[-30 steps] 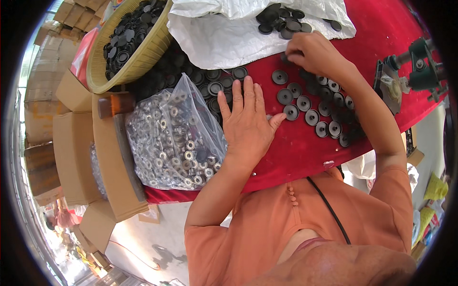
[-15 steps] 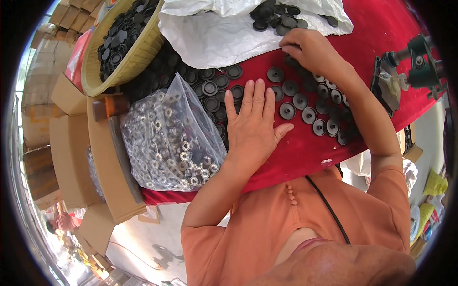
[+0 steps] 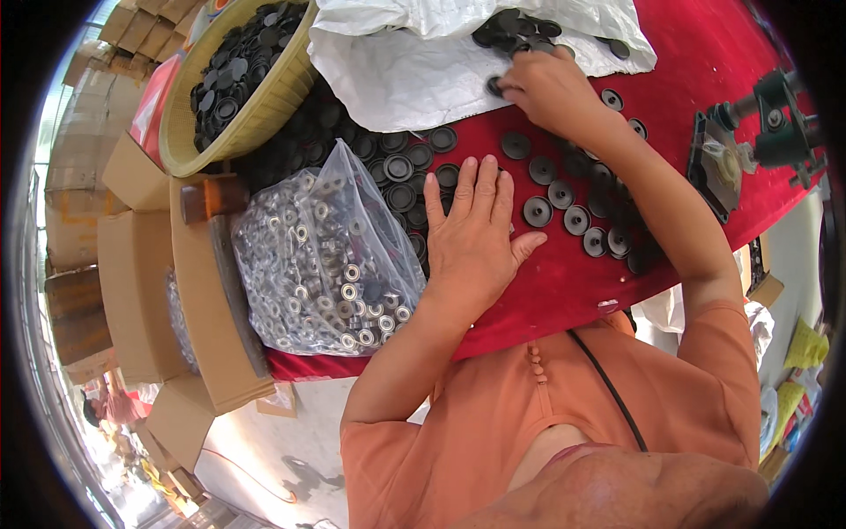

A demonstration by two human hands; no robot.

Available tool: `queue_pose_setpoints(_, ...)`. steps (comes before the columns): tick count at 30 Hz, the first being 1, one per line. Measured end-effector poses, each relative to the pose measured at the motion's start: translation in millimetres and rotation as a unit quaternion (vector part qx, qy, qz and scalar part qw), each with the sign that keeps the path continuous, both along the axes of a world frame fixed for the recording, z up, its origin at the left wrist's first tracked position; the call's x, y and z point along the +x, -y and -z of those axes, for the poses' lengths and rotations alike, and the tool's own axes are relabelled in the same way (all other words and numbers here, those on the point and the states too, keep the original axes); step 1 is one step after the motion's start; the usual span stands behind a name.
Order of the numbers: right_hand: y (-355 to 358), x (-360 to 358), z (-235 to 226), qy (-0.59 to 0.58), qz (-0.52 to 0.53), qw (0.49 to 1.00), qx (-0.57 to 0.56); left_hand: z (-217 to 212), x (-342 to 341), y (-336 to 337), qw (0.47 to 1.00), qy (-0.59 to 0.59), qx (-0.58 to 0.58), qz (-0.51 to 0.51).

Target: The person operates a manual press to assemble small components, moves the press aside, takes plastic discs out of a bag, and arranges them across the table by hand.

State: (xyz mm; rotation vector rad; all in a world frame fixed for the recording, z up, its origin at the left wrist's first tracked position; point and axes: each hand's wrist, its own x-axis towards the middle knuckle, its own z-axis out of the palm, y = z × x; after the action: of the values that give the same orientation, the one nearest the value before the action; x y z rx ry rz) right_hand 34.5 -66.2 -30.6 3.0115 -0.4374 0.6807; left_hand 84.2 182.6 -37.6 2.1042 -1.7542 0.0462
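Observation:
My left hand (image 3: pixel 473 242) lies flat on the red cloth (image 3: pixel 529 291), its fingers spread and holding nothing. Black round plastic discs (image 3: pixel 399 167) crowd beside its fingertips. To its right are loosely spaced black discs (image 3: pixel 538 211) with small raised centres. My right hand (image 3: pixel 551 93) reaches to the edge of the white sack (image 3: pixel 397 75), fingers curled, with a black disc (image 3: pixel 495 85) at the fingertips. A heap of black discs (image 3: pixel 507 31) sits on the sack just beyond that hand. Under my right forearm more discs are partly hidden.
Left of my left hand stands a clear plastic bag (image 3: pixel 326 264) of small metal bearings. Behind it a yellow basket (image 3: pixel 181 132) holds many black discs. An open cardboard box (image 3: pixel 207 291) adjoins the table's left side. A green metal machine (image 3: pixel 780 119) stands at the right.
My right hand has moved away from the spaced discs, up and left to the sack's edge, where a disc shows at its fingertips. My left hand stays flat. The view has shifted slightly.

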Motion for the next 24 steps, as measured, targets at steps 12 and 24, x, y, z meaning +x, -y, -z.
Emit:
queue_pose_setpoints(12,-12.0,-41.1,-8.0,-0.016,-0.024,0.989,0.147,-0.2,0.0,-2.8,1.000,-0.014,-0.004,0.017)
queue_pose_setpoints(24,-28.4,0.1,-5.3,-0.024,-0.139,0.979,0.148,2.8,2.7,-1.1,0.998,-0.020,-0.050,-0.012)
